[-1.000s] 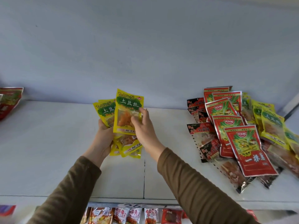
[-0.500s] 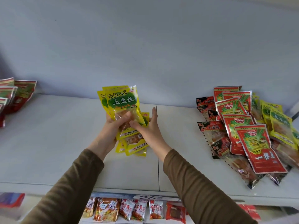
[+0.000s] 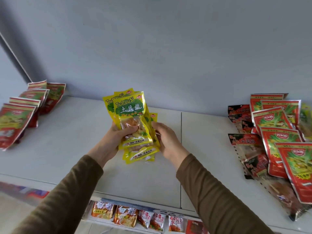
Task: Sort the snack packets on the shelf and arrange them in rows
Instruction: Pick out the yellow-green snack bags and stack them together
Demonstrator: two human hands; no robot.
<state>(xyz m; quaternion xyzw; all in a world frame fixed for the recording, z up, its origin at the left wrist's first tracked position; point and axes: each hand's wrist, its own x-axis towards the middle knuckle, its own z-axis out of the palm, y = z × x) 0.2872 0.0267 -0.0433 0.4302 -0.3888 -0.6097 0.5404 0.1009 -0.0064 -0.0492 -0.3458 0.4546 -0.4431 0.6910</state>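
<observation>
- Head view, looking forward and down: a white, flat shelf board (image 3: 59,149) runs across the frame, backed by a plain pale grey wall (image 3: 168,48).
- Above the middle of the shelf, a bunch of yellow plastic snack packets with green labels (image 3: 130,119) is held upright and fanned, the front one showing its clear window and orange contents.
- Left hand (image 3: 116,137), in a brown sleeve, grips the bunch from its left side; the thumb is curled across the front packet's window and the fingers lie behind, out of sight.
- Right hand (image 3: 166,139), also brown-sleeved, touches the right edge of the bunch; its fingertips are hidden behind the packets, so whether they pinch the edge or only press it cannot be told.
- The lower ends of the yellow packets hang between the two wrists, just over the shelf surface; contact with the shelf cannot be judged.
- At the left end of the shelf, red foil packets with green and yellow pictures (image 3: 20,115) stand in an overlapping row, leaning back.
- At the right end, an unsorted heap (image 3: 270,141) lies well apart from the hands: similar red foil packets on top, black-and-red packets with clear bodies beneath and to their left.
- Below the shelf's front edge, a lower tier shows a row of small orange and red snack packets (image 3: 131,217).
</observation>
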